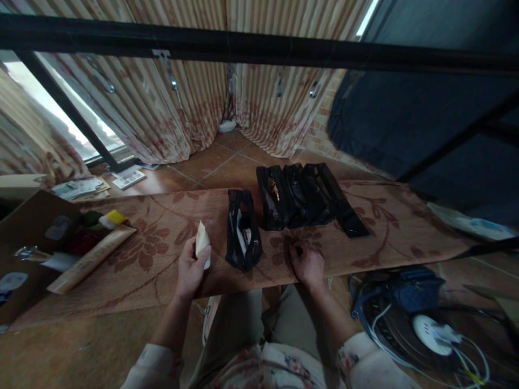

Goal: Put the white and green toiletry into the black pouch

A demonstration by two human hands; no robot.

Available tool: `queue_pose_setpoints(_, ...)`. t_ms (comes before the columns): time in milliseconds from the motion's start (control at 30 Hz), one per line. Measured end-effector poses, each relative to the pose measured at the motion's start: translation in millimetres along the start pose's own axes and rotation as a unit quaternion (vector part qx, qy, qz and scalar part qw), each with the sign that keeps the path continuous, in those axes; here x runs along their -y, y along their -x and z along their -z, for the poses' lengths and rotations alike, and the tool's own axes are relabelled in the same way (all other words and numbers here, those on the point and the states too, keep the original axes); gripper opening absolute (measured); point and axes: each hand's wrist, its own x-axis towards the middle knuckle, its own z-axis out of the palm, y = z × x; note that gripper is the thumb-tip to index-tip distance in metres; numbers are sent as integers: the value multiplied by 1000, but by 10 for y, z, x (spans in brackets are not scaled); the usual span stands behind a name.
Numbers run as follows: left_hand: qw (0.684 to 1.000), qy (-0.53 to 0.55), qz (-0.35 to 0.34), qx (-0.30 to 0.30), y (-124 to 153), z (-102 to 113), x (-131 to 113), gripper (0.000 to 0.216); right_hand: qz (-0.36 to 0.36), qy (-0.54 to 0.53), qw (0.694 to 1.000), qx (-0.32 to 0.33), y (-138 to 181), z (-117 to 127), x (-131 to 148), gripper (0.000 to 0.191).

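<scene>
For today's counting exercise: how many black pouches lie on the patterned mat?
5: one black pouch apart, near the left hand; four overlapping in a row behind the right hand. Overlap may hide more.

cardboard box (24, 227), striped curtains (162, 113), cable reel (421, 329)

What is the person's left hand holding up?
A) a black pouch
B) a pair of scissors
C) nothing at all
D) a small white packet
D: the left hand grips a small white packet just left of the open black pouch, while the right hand rests on the patterned mat with no pouch in it.
</scene>
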Motion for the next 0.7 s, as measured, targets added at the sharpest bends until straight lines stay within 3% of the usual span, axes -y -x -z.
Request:
queue_pose_setpoints(400, 998, 58, 35, -18, 14, -2, -41, 36, -1, 7, 1000, 4, 2, 6, 4, 26)
queue_pose_setpoints(700, 1000, 18, 16, -9, 21, 4, -103, 32, 4, -4, 1000, 2, -6, 15, 5, 24)
